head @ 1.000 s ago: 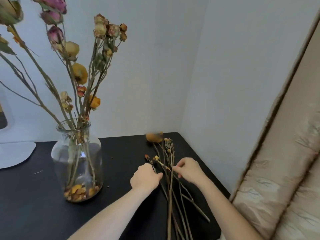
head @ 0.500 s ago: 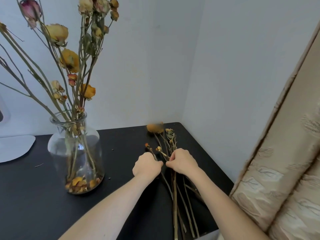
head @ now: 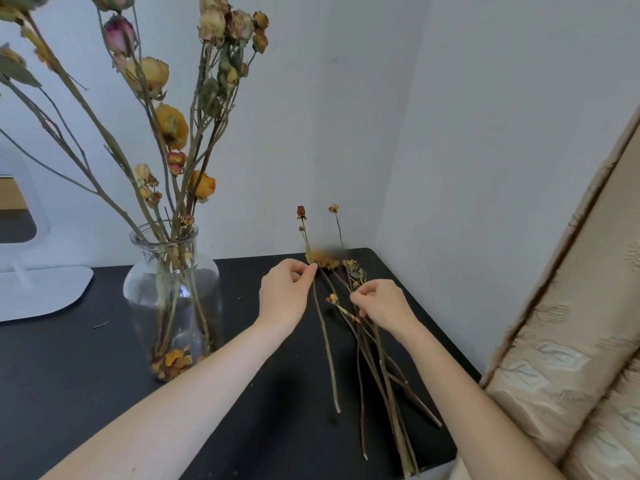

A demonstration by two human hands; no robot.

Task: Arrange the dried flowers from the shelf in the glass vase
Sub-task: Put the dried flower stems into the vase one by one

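Nearest, the cut ends of the loose stems [head: 384,393] fan out toward the front edge of the black shelf [head: 69,393], at about five o'clock in the view. Two bare forearms reach in from six o'clock.

The right hand [head: 381,306] sits on the upper part of that pile, its fingers curled in and pinching among the thin stems. Which stem it holds I cannot tell.

At nine o'clock from it, close but apart, the left hand [head: 284,292] pinches a single stem [head: 325,348] between thumb and fingertips. This stem runs down toward six o'clock, and its small dry buds stand up above the hand at twelve o'clock. Whether its lower end touches the shelf is unclear.

At nine o'clock from the left hand stands the glass vase [head: 173,296], upright on the shelf. It has fallen petals [head: 173,362] at the bottom, and dried flowers [head: 171,124] spread up and out of its neck.

Beyond the hands, an orange flower head [head: 327,261] lies blurred near the shelf's far corner.

A white stand [head: 41,292] rests at nine o'clock, a beige padded panel [head: 571,341] at three, and pale walls [head: 485,133] are behind.
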